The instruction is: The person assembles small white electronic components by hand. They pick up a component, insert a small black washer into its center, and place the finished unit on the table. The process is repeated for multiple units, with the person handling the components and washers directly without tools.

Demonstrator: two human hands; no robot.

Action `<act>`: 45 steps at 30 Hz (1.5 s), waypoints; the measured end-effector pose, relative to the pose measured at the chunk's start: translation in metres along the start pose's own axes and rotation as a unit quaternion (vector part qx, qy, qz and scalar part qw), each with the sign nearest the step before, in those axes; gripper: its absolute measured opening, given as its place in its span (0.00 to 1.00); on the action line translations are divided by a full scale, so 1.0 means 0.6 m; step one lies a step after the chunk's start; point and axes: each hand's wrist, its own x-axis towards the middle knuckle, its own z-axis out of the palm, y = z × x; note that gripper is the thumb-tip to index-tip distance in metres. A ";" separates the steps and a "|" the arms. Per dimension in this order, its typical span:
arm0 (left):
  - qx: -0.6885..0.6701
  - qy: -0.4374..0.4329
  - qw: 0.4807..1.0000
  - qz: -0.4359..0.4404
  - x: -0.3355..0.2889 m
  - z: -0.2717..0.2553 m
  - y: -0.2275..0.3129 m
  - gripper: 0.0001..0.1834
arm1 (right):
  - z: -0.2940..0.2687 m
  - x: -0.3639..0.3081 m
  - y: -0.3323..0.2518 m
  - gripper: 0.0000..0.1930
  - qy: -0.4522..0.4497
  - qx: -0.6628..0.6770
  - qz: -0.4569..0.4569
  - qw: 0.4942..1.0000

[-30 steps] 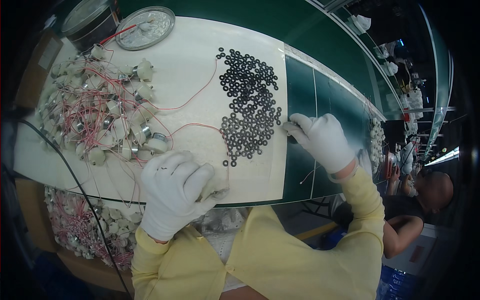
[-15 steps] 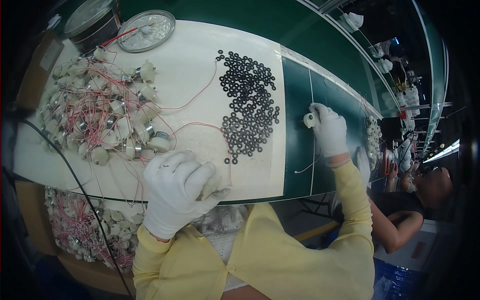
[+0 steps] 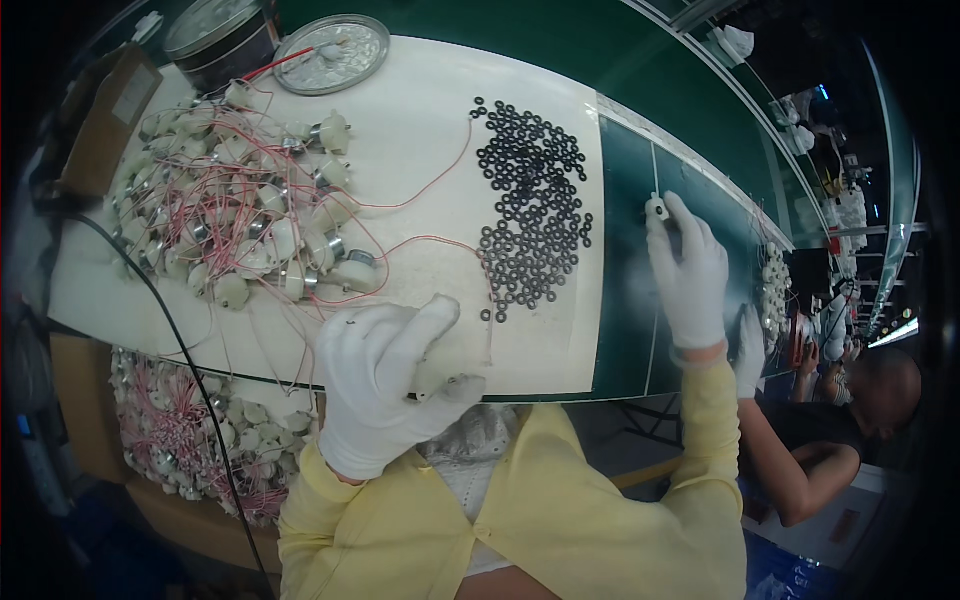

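Both hands wear white gloves. My left hand [image 3: 372, 385], at the table's near edge, is closed around a pale plastic motor unit [image 3: 435, 368], mostly hidden by the fingers. Over the green mat, my right hand [image 3: 695, 275] is stretched forward, with a small white plastic motor part [image 3: 656, 209] between thumb and forefinger. A dark spot shows on that part's face. Between my hands lies a spread of small black rings [image 3: 530, 205] on the white sheet. Left of them is a heap of white-capped motors [image 3: 285, 237] with tangled red and white wires.
At the back left, a brush [image 3: 330, 50] rests in a round metal lid [image 3: 382, 68] beside a dark tin [image 3: 222, 50]. A box of more motors [image 3: 200, 435] stands below the table's left side. A black cable [image 3: 170, 330] crosses there. A co-worker [image 3: 800, 450] sits at right.
My right hand has moved farther away across the green mat with the white part. The left hand's fingers have loosened slightly around its motor unit. The whole view has shifted a little.
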 end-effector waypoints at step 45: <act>0.085 0.032 0.994 -0.064 -0.016 -0.025 -0.054 0.31 | 0.017 -0.062 -0.078 0.15 -0.222 0.364 0.143 0.893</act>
